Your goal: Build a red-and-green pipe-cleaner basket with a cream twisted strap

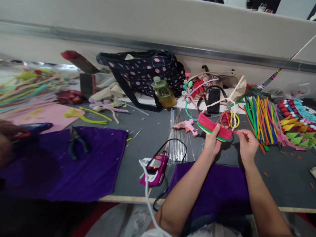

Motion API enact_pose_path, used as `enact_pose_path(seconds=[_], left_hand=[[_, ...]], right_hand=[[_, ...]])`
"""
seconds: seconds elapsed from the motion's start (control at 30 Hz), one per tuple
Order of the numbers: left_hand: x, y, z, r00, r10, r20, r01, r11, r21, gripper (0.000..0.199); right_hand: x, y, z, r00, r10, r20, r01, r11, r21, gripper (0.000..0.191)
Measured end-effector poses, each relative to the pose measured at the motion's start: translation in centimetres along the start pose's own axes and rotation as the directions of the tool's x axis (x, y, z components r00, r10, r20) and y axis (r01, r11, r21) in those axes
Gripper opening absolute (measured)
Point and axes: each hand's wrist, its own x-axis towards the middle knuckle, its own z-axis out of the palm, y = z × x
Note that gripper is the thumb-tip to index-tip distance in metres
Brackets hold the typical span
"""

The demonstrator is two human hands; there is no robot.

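A flat piece of red pipe cleaners (206, 122) with a green and white lower edge is held above the grey table. My left hand (212, 143) grips its lower middle, thumb on the red face. On its right side, my right hand (248, 144) pinches the end of a red strand that runs to the piece. A pink glue gun (189, 127) lies to the left of the piece. Just behind it are red and yellow handled scissors (234, 119) and a cream pipe cleaner shape (232, 98).
Bundled coloured pipe cleaners (265, 120) lie at the right. A magenta device (158, 169) with cables sits left of my forearms. Behind stand a bottle (164, 93) and polka-dot bag (148, 70). Pliers (77, 143) rest on purple cloth (98, 171); another person's hand (7, 135) is far left.
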Motion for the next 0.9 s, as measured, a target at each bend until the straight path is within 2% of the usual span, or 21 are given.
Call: enact_pose_path(seconds=[0.1, 0.2, 0.37, 0.47, 0.53, 0.63, 0.73, 0.8, 0.83, 0.9], left_hand=[[0.0, 0.2, 0.0, 0.999, -0.034, 0.0, 0.034, 0.997, -0.063, 0.029], [-0.1, 0.4, 0.0, 0.997, -0.067, 0.024, 0.069, 0.991, -0.113, 0.024], [-0.3, 0.6, 0.1, 0.993, -0.084, 0.082, 0.095, 0.985, -0.147, 0.02], [-0.4, 0.5, 0.2, 0.992, -0.06, 0.11, 0.07, 0.994, -0.089, 0.023], [-0.5, 0.4, 0.3, 0.993, -0.024, 0.119, 0.025, 1.0, -0.005, 0.026], [-0.6, 0.2, 0.4, 0.992, 0.055, 0.117, -0.065, 0.994, 0.087, 0.029], [-0.6, -0.1, 0.4, 0.985, 0.132, 0.109, -0.145, 0.983, 0.113, 0.031], [-0.6, -0.2, 0.4, 0.978, 0.171, 0.123, -0.187, 0.973, 0.137, 0.03], [-0.6, -0.3, 0.4, 0.973, 0.189, 0.132, -0.209, 0.966, 0.152, 0.029], [-0.7, -0.4, 0.4, 0.963, 0.229, 0.144, -0.253, 0.95, 0.184, 0.027]], right_hand=[[0.0, 0.2, 0.2, 0.986, 0.162, 0.024, -0.164, 0.983, 0.086, 0.021], [0.1, 0.4, 0.6, 0.964, 0.263, 0.048, -0.266, 0.936, 0.23, 0.021], [0.4, 0.8, 1.0, 0.895, 0.411, 0.172, -0.443, 0.776, 0.45, 0.023], [0.4, 1.1, 1.0, 0.836, 0.488, 0.252, -0.545, 0.682, 0.488, 0.026], [0.5, 1.3, 0.9, 0.815, 0.507, 0.279, -0.577, 0.666, 0.474, 0.028], [0.5, 1.8, 0.8, 0.852, 0.479, 0.21, -0.521, 0.746, 0.413, 0.036], [0.5, 1.9, 0.6, 0.938, 0.346, 0.008, -0.332, 0.894, 0.301, 0.048], [0.3, 1.6, 0.5, 0.975, 0.198, -0.103, -0.178, 0.968, 0.177, 0.041], [0.1, 1.4, 0.5, 0.985, 0.123, -0.121, -0.111, 0.989, 0.101, 0.033], [-0.2, 0.9, 0.4, 0.997, 0.002, -0.079, -0.006, 0.999, -0.046, 0.019]])
